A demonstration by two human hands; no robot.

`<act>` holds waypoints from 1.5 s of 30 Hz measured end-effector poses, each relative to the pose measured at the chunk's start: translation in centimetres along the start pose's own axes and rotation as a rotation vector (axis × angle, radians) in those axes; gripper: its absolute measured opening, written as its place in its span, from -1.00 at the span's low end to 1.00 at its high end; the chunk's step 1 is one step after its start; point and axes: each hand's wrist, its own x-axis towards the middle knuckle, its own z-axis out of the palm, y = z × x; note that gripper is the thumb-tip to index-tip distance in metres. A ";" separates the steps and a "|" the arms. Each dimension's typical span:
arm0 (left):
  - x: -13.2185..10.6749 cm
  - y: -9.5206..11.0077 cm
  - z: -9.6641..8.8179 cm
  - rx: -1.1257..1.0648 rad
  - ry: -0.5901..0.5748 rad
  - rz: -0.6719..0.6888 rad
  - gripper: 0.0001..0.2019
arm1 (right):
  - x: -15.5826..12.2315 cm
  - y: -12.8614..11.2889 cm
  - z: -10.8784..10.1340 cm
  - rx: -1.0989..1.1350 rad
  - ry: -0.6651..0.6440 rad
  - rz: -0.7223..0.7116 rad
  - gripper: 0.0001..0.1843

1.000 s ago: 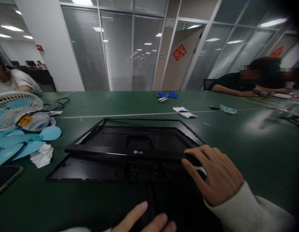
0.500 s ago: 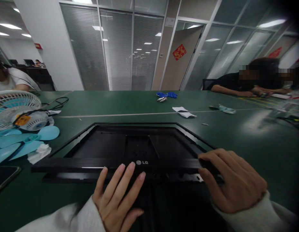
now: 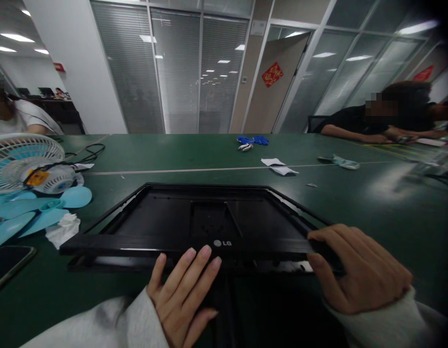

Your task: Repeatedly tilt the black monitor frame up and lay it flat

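A black monitor bezel with an LG logo lies over a black monitor back cover on the table in front of me. Its near edge sits above the cover, with a gap between them. My left hand is spread flat, fingertips at the bezel's near edge just left of the logo. At the near right corner, my right hand grips the bezel between thumb and fingers. A dark stand-like part runs toward me beneath the near edge, partly hidden by my left hand.
To the left are a white fan grille, blue fan blades, crumpled tissue and a phone. Farther off lie blue gloves, folded paper and a pale green strip. People sit at both far sides.
The bezel has slid a little right over the back cover, and both hands have moved right with it. The whole view has also shifted slightly.
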 end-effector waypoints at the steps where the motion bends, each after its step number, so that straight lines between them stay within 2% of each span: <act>1: 0.0 0.0 0.0 0.001 -0.004 0.001 -0.47 | 0.0 0.1 0.0 -0.011 0.002 -0.004 -0.78; 9: 0.3 -0.3 -0.3 0.007 -0.031 0.016 -0.48 | -0.1 1.3 -0.2 -0.059 0.012 0.002 -0.77; 17: 0.4 -0.6 0.0 0.044 0.006 0.035 -0.52 | -0.2 0.5 -0.1 -0.007 -0.023 0.037 -0.75; 25: 0.2 -0.7 0.6 0.052 0.026 0.041 -0.52 | -0.2 0.8 0.3 0.013 -0.012 0.023 -0.77; 34: 0.5 -0.7 0.5 0.051 0.030 0.041 -0.64 | 0.1 0.8 0.1 0.014 -0.022 0.021 -0.80; 45: 0.5 -0.9 1.4 0.082 0.084 0.041 -0.55 | -0.4 2.0 1.2 0.003 -0.064 -0.047 -0.76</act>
